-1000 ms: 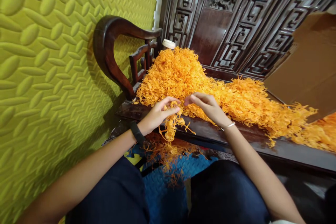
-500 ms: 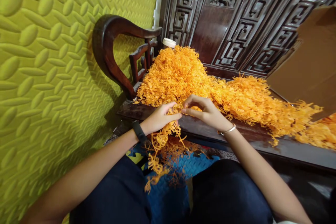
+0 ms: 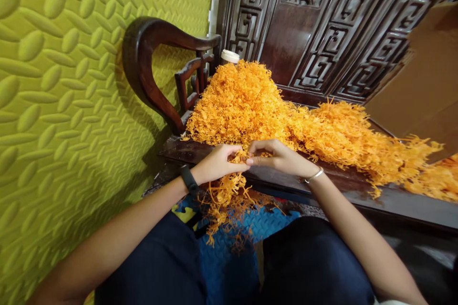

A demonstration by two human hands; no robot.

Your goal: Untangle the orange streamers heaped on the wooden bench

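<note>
My left hand [image 3: 219, 163], with a black band at its wrist, is closed around a bunch of orange branching plastic sprigs [image 3: 229, 193]. Part of the bunch hangs below the palm, over the gap between my knees. Opposite it, my right hand [image 3: 277, 156], wearing a silver bangle, pinches at the top of the same bunch, thumb and fingertips meeting the left thumb. The exact piece between the right fingertips is mostly hidden. Just beyond both hands, a large heap of the same orange sprigs [image 3: 243, 105] lies on a dark wooden bench [image 3: 279, 178].
The orange heap stretches right along the seat, up to a cardboard sheet [image 3: 422, 81]. A curved wooden armrest [image 3: 138, 66] stands at left, before a yellow-green padded wall [image 3: 71, 105]. A white-lidded container [image 3: 230, 56] is behind the heap. Loose sprigs lie on blue floor mats [image 3: 229, 267].
Both hands have come slightly lower, and my right fingers have closed in toward the bunch. The dangling orange strand hangs shorter, its lower end drawn up.
</note>
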